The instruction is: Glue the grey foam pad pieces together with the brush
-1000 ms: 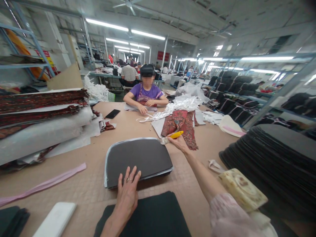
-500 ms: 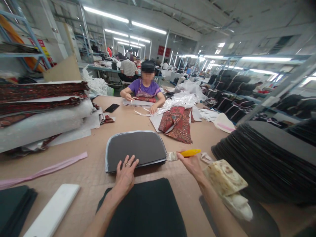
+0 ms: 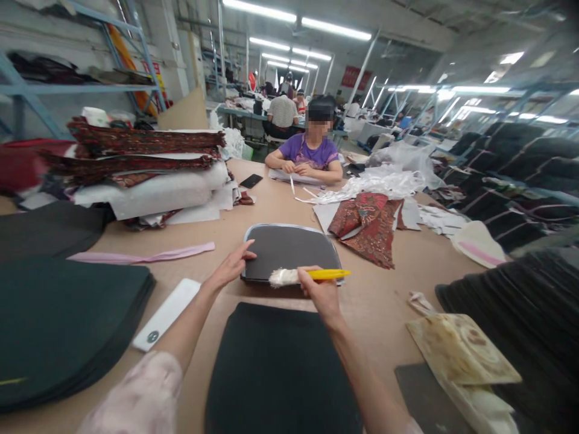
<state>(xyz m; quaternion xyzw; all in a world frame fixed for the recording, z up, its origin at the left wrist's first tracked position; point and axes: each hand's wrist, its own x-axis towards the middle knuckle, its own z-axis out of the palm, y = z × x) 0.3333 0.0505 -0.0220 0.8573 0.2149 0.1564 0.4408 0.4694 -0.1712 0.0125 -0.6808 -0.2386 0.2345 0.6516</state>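
Your right hand pinches a yellow-handled brush near the middle of its handle, its white bristles pointing left and lying over the near edge of a dark grey panel with a pale rim. Your left hand is loosely spread, fingertips touching the left edge of that panel and holding nothing. The panel lies flat on the tan surface, just beyond a larger black felt piece that lies between your forearms. To your left are a white flat block and a thick stack of dark sheets, with a pink strip farther out. To your right a glue-stained board lies near a tall pile of dark panels. Beyond the grey panel lie red patterned fabric pieces and white tape scraps. Across the surface a person in a purple shirt sits with both hands on white strips, beside a black phone.
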